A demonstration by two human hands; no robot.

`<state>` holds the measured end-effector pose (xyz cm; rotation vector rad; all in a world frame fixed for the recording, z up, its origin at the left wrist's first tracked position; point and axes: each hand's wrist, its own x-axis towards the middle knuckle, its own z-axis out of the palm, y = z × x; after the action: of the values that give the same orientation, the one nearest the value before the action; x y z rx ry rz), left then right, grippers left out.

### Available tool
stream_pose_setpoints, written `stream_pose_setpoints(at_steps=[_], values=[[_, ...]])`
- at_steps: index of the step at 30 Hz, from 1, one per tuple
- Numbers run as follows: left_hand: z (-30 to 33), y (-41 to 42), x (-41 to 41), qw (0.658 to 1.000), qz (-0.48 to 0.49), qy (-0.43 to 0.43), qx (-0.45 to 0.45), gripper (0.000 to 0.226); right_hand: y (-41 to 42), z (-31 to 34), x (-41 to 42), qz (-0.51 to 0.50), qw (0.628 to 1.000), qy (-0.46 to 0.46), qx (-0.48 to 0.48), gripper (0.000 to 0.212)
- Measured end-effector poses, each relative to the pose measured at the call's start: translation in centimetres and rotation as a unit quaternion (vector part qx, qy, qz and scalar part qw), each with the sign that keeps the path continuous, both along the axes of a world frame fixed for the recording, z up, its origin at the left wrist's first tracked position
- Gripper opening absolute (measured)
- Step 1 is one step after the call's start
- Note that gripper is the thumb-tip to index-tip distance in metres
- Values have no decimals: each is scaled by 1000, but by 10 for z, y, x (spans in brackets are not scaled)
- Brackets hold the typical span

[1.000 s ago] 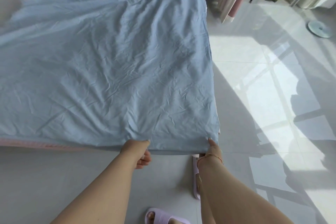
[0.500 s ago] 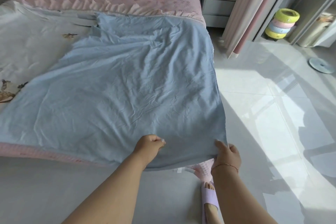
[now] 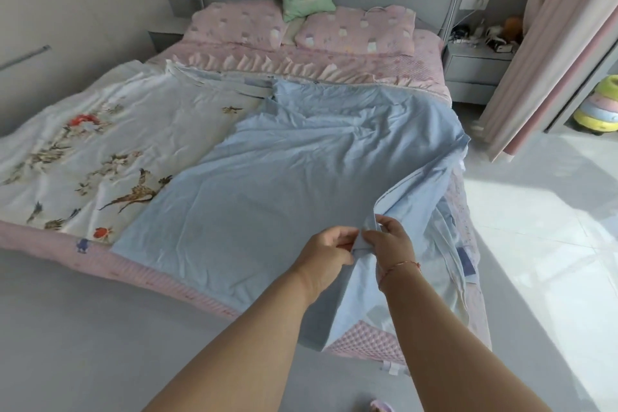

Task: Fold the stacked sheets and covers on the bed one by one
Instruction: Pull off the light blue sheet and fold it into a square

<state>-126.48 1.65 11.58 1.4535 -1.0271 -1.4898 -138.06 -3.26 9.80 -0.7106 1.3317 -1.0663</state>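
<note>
Floral sheet (image 3: 100, 157) lay flat on the left half of the bed (image 3: 50, 244), partly under the blue sheet's left edge. Untouched by either hand.

Blue sheet (image 3: 267, 184) was spread over the right half of the bed, its long axis running from the near edge toward the pillows (image 3: 357, 32) at the far end. Its near right corner was lifted off the bed; the right edge rose in a ridge from the far right side to the hands, and slack cloth hung over the near right side of the bed.

Left hand (image 3: 326, 252): fingers curled, pinching the raised blue cloth at the corner, thumb side toward the other hand.

Right hand (image 3: 389, 244): fingers pinched the same corner hem, touching or almost touching the left hand. Red cord on the wrist.

Judgement: the first fold of the blue sheet was in hand, not yet laid. The bulk of the sheet lay far and left of the fingers, so the corner would need to travel that way. Both hands were equally near the corner. The slack at the right might drag or bunch.

Right of the bed: nightstand (image 3: 475, 67), pink curtain (image 3: 551, 53), bare floor (image 3: 535, 244).
</note>
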Motion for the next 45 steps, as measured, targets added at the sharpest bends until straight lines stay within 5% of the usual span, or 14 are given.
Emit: stream_pose_setpoints(at_steps=[9,15,18,21,25,30,35,38,45], values=[[13,-28,105,995,92,-34,-30,45,-53,19,117,140,989,42,-23,28],[1,-66,185,979,123,-152,-57,55,-95,13,200,248,963,101,-10,35],[-13,-90,217,964,132,-225,-57,38,-117,13,226,282,954,105,14,28],[-24,-109,243,960,161,-222,-52,10,-137,10,246,301,951,57,43,26],[-45,-118,264,956,201,-214,-18,40,-165,-9,269,309,939,117,96,20],[-64,-122,290,960,217,-175,16,44,-208,-39,266,260,916,267,147,37],[-78,-117,325,954,261,-137,56,37,-253,-58,285,176,916,347,100,45],[-86,-109,361,942,304,-118,80,34,-255,-63,325,152,946,261,117,32],[-115,-64,473,896,404,-131,134,25,-235,-52,477,237,930,282,8,32]])
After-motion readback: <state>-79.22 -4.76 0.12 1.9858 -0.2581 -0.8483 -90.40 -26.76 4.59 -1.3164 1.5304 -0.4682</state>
